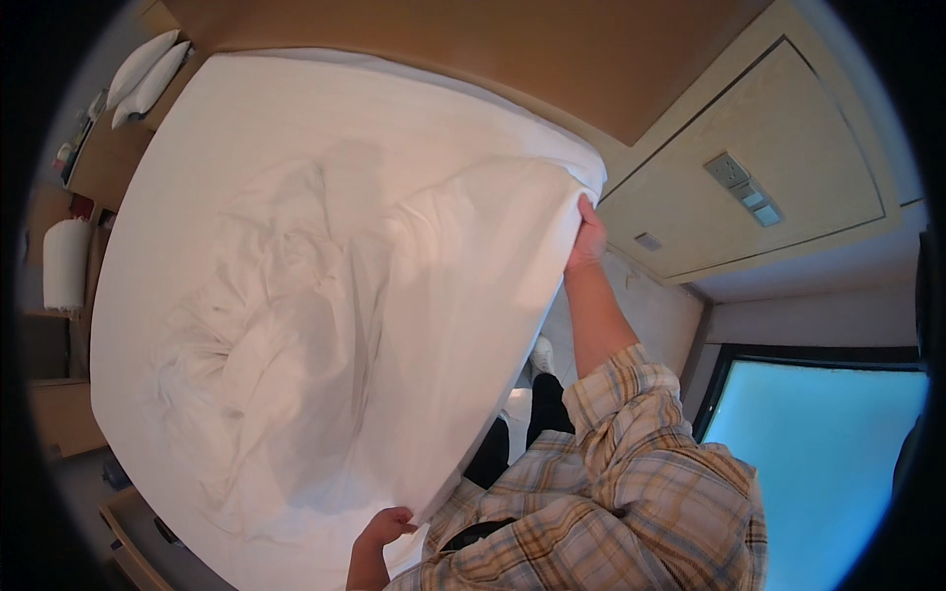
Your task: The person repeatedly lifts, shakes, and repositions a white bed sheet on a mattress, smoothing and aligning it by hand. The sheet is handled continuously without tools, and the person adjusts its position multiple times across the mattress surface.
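Note:
A white duvet or cover (458,310) lies on the bed, smooth along the side nearest me and bunched up in the middle. Beneath it is a white bed sheet (177,192). My right hand (589,235) grips one corner of the cover near the headboard end. At the bottom of the view, my left hand (389,524) is closed on the cover's edge close to my body. Between both hands the edge runs nearly straight.
The brown headboard (458,37) borders the bed at the top. A wall panel with sockets and switches (743,189) is at the right, above a bright window (813,458). White pillows (148,74) and a rolled white bundle (66,264) rest beyond the bed's far side.

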Available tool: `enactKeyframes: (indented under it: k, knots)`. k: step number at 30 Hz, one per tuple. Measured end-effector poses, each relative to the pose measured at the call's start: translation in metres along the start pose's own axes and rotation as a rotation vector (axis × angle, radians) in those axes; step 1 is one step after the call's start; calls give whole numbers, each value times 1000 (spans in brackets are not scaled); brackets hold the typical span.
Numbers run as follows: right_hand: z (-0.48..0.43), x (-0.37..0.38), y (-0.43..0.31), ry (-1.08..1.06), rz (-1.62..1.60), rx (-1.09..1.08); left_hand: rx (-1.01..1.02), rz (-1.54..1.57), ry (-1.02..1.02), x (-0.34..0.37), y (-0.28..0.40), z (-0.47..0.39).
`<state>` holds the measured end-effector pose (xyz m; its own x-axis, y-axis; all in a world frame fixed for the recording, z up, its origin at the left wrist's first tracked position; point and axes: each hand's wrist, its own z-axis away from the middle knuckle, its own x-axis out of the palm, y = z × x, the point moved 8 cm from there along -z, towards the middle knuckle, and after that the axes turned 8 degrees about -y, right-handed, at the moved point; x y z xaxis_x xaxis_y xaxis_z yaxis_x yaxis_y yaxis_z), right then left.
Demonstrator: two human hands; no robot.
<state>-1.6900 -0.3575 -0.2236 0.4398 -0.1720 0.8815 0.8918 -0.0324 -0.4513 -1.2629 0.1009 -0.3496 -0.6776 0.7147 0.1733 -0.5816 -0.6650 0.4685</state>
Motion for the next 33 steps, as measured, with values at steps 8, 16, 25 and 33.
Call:
enactKeyframes:
  k: [8,16,25,33]
  knots:
    - [-37,-35,-68,302,63,-127,-163,-9,220,-5,4,22]
    - [-94,-28,-95,312,366,29,-83,-415,-120,54,39,-20]
    - [-77,-102,29,107,1562,388,-6,-273,354,41,152,-88]
    - [-75,-127,28,-64,1728,348,354,-42,602,-26,299,-142]
